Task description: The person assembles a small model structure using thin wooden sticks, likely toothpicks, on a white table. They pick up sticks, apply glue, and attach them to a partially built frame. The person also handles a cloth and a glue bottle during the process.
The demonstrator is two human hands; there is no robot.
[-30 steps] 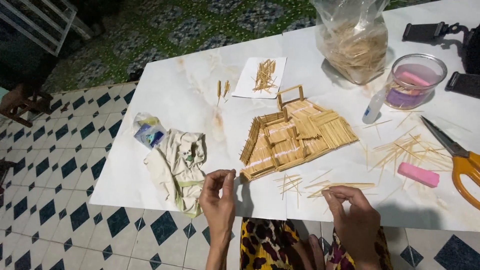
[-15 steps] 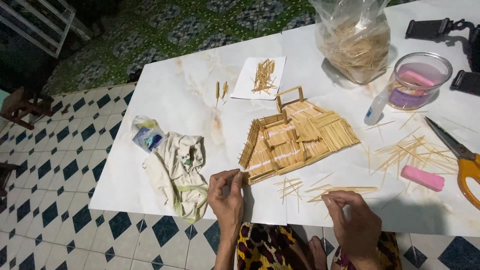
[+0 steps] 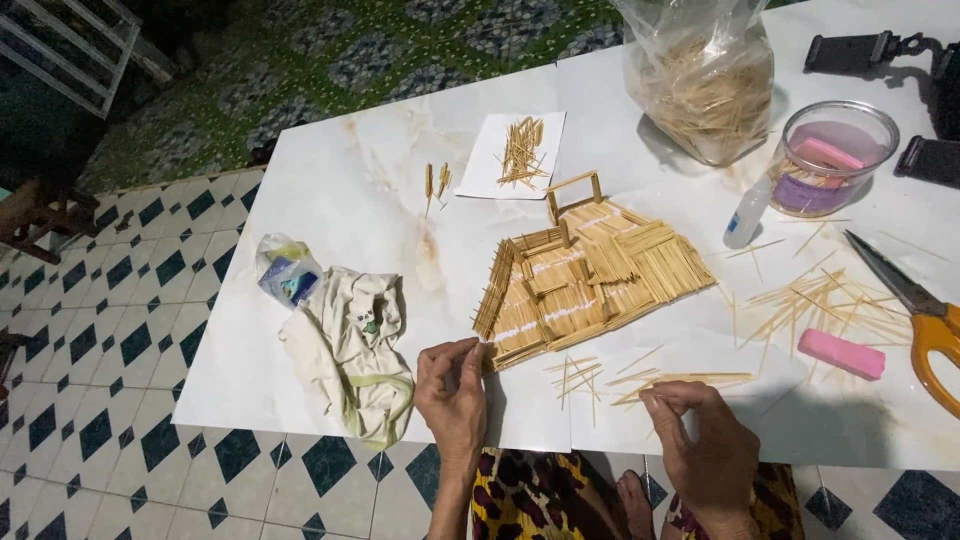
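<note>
A toothpick house [image 3: 590, 280] lies flat, long axis running 8 to 2 o'clock; the left hand [image 3: 452, 385] pinches its corner, the right hand [image 3: 700, 440] pinches loose sticks [image 3: 680, 380] (fingertips partly hidden).

bare white marble tabletop [image 3: 340, 190] lies open at far left; a flat house-shaped panel of glued wooden sticks [image 3: 590, 275], crumpled cream cloth [image 3: 350, 345] and scattered loose sticks [image 3: 820, 305] crowd the centre and right.

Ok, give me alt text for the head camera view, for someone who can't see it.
A person's left hand touches the near corner of a flat model house made of thin wooden sticks on a white marble-look table, while the right hand pinches loose sticks. A crumpled cloth, pink eraser, orange-handled scissors and bag of sticks lie around.
</note>
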